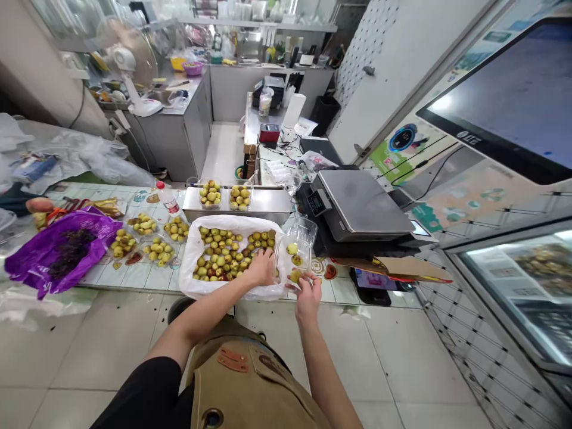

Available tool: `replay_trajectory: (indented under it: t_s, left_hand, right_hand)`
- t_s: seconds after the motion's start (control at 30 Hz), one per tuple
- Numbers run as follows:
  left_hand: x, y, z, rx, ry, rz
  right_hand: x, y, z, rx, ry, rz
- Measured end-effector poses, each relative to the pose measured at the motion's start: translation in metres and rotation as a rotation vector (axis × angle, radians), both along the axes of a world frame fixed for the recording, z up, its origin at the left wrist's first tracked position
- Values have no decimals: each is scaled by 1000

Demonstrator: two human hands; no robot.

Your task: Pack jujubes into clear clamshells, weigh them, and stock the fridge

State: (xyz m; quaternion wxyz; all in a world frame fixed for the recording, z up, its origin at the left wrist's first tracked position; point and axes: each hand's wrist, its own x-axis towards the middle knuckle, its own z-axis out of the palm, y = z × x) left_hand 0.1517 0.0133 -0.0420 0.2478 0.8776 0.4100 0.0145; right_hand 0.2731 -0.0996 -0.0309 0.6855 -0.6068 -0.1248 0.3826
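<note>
A white bag-lined box (187,271) full of small green-yellow fruits (218,250) sits on the tiled counter. My left hand (261,267) reaches into the box's right side, fingers curled over fruits; what it grips is hidden. My right hand (308,292) holds the near edge of a clear plastic clamshell container (295,253), lid up, with a few fruits inside, at the box's right corner.
Several filled clear containers (154,238) lie left of the box, two more (226,195) on a steel tray (263,205). A scale (361,202) stands right. A purple bag (53,253) and a bottle (167,196) lie left. A fan (129,65) stands behind.
</note>
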Motion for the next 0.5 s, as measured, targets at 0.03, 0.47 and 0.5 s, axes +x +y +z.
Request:
replay_trajectory:
  t_s: [0.03, 0.47, 0.5]
  left_hand:
    - [2, -3, 1, 13, 6, 24]
    - [-10, -12, 15, 112, -147, 510]
    - [-15, -9, 18, 121, -176, 584]
  right_hand:
    - [3, 0, 0, 0, 5, 11]
    - [33, -13, -3, -86, -134, 205]
    - [34, -12, -3, -92, -155, 227]
